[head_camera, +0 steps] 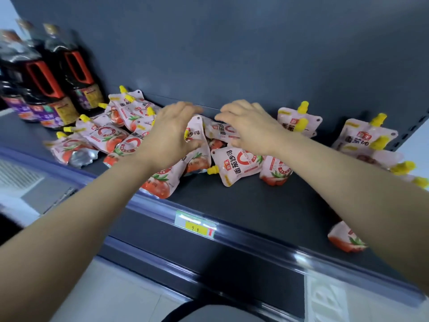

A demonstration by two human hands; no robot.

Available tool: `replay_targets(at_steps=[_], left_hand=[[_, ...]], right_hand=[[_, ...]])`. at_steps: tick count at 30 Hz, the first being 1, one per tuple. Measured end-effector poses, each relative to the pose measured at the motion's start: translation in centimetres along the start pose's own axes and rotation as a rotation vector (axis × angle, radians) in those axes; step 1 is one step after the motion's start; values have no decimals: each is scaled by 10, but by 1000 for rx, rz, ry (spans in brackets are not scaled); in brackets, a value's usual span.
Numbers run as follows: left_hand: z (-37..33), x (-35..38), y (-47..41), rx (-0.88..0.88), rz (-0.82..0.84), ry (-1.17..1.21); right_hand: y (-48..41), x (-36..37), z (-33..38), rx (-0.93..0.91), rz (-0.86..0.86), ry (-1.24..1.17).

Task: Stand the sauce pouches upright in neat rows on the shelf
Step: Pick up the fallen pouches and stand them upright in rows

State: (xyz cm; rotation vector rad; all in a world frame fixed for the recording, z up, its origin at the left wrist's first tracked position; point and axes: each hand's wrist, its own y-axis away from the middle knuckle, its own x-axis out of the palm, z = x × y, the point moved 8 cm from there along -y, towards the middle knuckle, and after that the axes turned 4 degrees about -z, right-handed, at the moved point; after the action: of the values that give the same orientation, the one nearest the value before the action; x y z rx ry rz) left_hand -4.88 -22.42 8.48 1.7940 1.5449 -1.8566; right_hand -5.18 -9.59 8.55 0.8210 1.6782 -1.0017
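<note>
Pouches (239, 167) lie jumbled under both hands (171, 133), seemingly touching.

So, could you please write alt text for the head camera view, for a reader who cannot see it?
Two bare hands, left hand and right hand, reach into a jumbled heap of pink tomato sauce pouches with yellow caps on a dark shelf. A few pouches stand upright at the right, and dark sauce bottles stand at the left.

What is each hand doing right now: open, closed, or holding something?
Left hand: closed on a sauce pouch in the middle of the pile.
Right hand: fingers curled over another pouch; whether it has a grip cannot be told.
</note>
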Motion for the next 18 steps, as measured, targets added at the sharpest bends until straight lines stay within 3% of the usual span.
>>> replay_targets(at_steps=[6, 13, 18], left_hand=[[27, 18, 29, -49, 36, -17], [50, 35, 52, -121, 55, -36], [66, 42, 58, -192, 86, -45]], right_hand=[[-2, 54, 10, -42, 148, 25], [6, 108, -1, 55, 354, 50], [2, 122, -7, 123, 348, 16]])
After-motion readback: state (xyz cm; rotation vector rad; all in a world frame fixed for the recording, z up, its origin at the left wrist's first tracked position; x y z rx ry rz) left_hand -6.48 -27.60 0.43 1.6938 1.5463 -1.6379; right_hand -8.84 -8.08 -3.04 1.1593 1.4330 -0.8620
